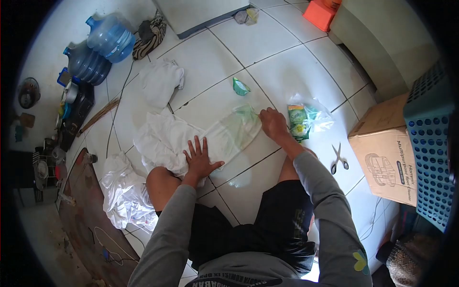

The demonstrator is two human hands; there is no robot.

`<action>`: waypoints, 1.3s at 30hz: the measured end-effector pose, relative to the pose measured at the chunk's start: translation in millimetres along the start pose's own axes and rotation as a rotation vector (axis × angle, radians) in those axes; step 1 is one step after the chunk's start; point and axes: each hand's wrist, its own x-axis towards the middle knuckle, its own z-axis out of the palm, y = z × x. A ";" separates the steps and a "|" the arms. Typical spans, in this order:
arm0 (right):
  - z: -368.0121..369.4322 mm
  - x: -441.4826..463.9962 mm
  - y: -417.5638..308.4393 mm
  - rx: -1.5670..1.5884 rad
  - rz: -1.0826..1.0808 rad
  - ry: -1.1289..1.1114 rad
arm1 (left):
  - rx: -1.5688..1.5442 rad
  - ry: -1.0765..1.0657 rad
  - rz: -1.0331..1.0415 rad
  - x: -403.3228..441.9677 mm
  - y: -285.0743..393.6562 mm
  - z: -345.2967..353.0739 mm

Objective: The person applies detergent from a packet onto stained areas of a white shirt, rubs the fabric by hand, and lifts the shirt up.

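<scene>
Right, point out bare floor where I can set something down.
Bare tiles lie between the loose green packet and the white unit, and between that packet and the beige furniture. It's crowded beside the right hand, by the plastic bag, and around the left hand, on white cloth.

1 white cabinet (205, 14) and 1 orange container (318, 16) run past the top edge, 1 grey shirt (248, 263) past the bottom; right hand (275, 125) fingertips are partly hidden; green packets' (297, 115) fine print is unreadable.
</scene>
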 end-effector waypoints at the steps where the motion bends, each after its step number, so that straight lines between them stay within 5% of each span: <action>1: 6.8 -5.5 -9.6 0.007 -0.002 -0.002 | -0.014 -0.012 -0.001 -0.8 1.3 -0.8; 4: 26.2 -29.3 -42.1 0.118 -0.380 -0.106 | -0.022 -0.006 -0.001 0.4 2.4 -2.1; 8: 27.4 2.0 -45.6 0.024 -0.059 0.002 | -0.018 -0.003 0.005 -1.6 2.6 -1.4; 9: 34.0 -2.8 -52.8 0.031 -0.059 0.000 | -0.014 -0.007 -0.001 -4.2 0.4 0.5; 11: 42.5 -15.3 -65.4 0.201 -0.401 0.003 | -0.012 -0.004 0.004 -0.5 1.7 -0.2; 13: 34.7 -20.3 -68.0 0.151 -0.367 -0.150 | -0.011 -0.008 0.003 -0.8 3.8 -1.3; 17: 33.5 -15.0 -61.1 0.073 -0.020 -0.062 | -0.062 0.010 0.007 -0.1 0.0 1.9; 19: 36.3 -29.3 -57.9 0.121 -0.359 -0.165 | -0.045 0.011 0.005 -1.1 -1.0 1.8; 20: 33.5 -26.1 -46.4 0.113 -0.362 -0.164 | -0.030 0.011 0.004 -0.7 0.9 1.7; 22: 32.7 -21.0 -11.3 0.007 -0.077 -0.048 | -0.018 0.006 0.010 1.0 2.6 1.1; 26: 8.6 -41.6 -2.5 0.132 -0.285 -0.287 | -0.033 0.014 0.022 -0.8 -2.0 3.4; 28: 12.9 -48.9 26.2 0.098 -0.273 -0.227 | -0.036 0.066 0.027 -6.2 0.2 2.2; 31: -23.8 -42.1 55.5 0.019 -0.184 -0.140 | -0.037 0.237 0.059 -11.3 4.1 8.3; 33: -48.0 -40.1 48.7 -0.087 0.281 -0.141 | -0.028 0.358 0.077 -18.7 -3.3 11.7; 39: -48.0 -64.2 61.8 -0.290 0.283 -0.142 | -0.201 0.455 0.047 -28.6 -6.7 -19.2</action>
